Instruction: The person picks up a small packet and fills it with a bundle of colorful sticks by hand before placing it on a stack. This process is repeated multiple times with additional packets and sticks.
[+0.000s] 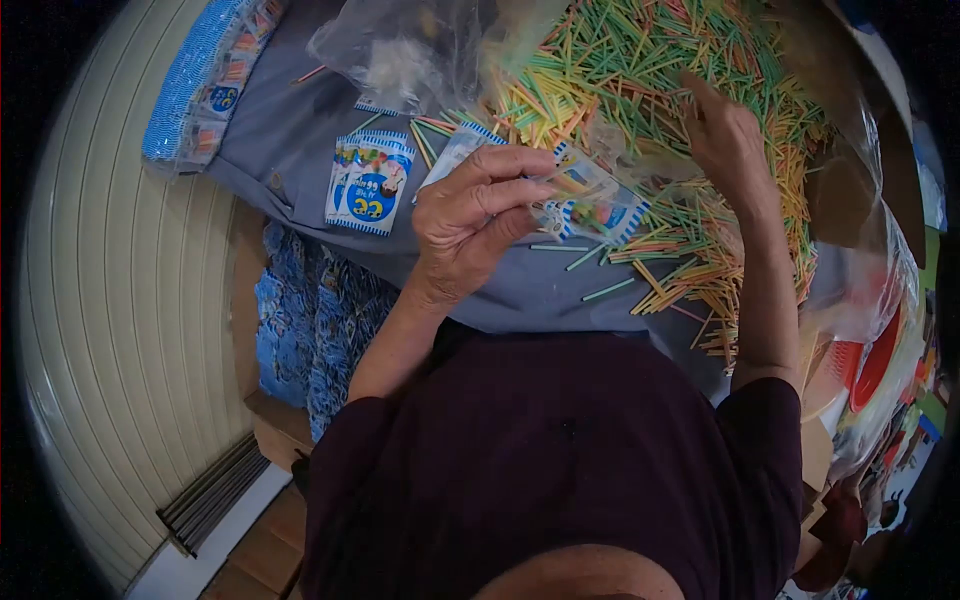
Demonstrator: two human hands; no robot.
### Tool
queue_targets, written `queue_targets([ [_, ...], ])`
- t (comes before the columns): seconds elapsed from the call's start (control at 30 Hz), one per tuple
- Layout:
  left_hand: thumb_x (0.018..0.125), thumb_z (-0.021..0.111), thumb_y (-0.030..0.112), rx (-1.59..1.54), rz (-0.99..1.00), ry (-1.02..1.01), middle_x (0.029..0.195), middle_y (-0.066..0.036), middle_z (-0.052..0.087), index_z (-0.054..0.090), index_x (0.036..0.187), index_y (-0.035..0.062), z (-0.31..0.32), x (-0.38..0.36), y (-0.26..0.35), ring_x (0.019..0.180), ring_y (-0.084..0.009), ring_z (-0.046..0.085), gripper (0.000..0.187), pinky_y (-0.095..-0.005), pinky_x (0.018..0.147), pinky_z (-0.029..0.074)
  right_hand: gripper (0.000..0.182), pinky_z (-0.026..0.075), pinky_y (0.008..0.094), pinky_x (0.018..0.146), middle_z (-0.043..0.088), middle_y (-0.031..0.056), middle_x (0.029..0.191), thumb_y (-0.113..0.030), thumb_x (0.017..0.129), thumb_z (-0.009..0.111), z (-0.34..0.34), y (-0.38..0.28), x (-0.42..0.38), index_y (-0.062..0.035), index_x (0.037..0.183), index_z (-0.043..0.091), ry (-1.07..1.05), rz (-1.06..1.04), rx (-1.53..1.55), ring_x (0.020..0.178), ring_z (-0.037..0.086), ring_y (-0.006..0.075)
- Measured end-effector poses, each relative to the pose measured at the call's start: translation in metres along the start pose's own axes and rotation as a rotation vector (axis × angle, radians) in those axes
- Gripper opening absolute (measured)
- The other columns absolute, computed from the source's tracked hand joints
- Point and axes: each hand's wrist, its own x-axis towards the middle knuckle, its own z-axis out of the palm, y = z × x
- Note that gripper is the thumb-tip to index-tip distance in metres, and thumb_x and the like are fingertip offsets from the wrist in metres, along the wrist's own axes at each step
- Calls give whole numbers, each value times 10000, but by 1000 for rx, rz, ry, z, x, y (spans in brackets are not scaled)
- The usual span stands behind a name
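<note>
My left hand (478, 222) is closed, its fingers and thumb pinching a small clear printed packet (608, 212) with blue striped edges. My right hand (728, 145) is over the heap of thin coloured sticks (640, 65), which are green, yellow and orange. Its index finger stretches toward the heap with the thumb apart; the other fingers are partly hidden, and nothing shows in them. Left of my left hand lies a small stack of white and blue packets (368, 185). Another packet (458, 150) lies partly behind my left fingers.
A strip of joined blue packets (205, 95) lies at the upper left of the grey cloth (300, 130). Clear plastic bags (400, 55) lie at the back. Loose sticks (690, 285) spread toward my body. At the right are a red basket (875, 365) and clear plastic sheeting.
</note>
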Motion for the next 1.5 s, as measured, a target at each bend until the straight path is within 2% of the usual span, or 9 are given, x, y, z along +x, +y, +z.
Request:
queue_targets([
  [0.07,806,738,0,117,-169,37,1074,-146,689,725,1006,10,4,2,0,960,-222,673,202,-298,803,548,329,510,382,575,644,131,808,-31,846,637,-27,-14,-1,-18,1174,627,24,165,153,623,614,272],
  [0.13,813,731,-11,93,-197,69,1045,-135,691,725,1003,6,17,10,-9,927,-198,673,191,-283,776,550,420,490,298,553,627,52,829,52,853,636,-43,-21,-3,-46,1261,609,328,4,1143,627,591,152],
  [0.3,831,720,-32,4,-221,98,961,-100,698,713,1018,-8,40,29,-28,853,-142,666,189,-255,737,549,314,503,252,640,680,40,874,126,740,679,-61,-70,-7,-32,1009,704,475,-426,937,745,633,117],
  [0.4,841,705,-45,-58,-322,141,954,-94,696,705,1025,-20,53,29,-30,858,-127,657,186,-238,747,539,273,507,261,660,692,41,825,110,715,690,-52,-75,-10,-40,943,703,399,-397,642,732,640,139],
  [0.57,867,678,-51,-167,-457,164,983,-83,683,691,1046,-37,57,18,-27,892,-102,633,180,-222,762,525,207,504,264,658,707,27,830,62,727,716,-44,-62,-15,-58,897,706,447,-307,866,723,643,154],
  [0.77,872,674,-51,-199,-389,156,1001,-81,676,685,1066,-36,61,23,-28,893,-97,626,195,-220,767,523,197,458,359,924,723,30,841,18,762,726,-47,-54,-16,-77,935,732,317,-340,746,800,673,146],
  [0.83,869,677,-51,-206,-388,162,992,-81,677,687,1064,-33,60,24,-29,886,-101,629,196,-220,766,524,186,382,389,1023,724,29,828,-3,786,720,-47,-55,-17,-94,946,742,229,-224,1126,820,686,156],
  [1.13,864,685,-42,-110,-295,181,961,-82,682,689,1035,-32,52,23,-27,860,-107,636,171,-235,756,522,144,459,382,839,692,83,901,-89,831,721,-55,-71,-3,-66,973,735,337,-438,406,848,640,189],
  [1.5,927,640,13,-122,-350,165,897,-33,663,677,1060,-30,52,18,-31,801,-62,579,145,-207,717,473,182,507,287,681,697,90,911,4,793,723,-41,-71,-5,-55,964,737,440,-306,844,760,651,186],
])
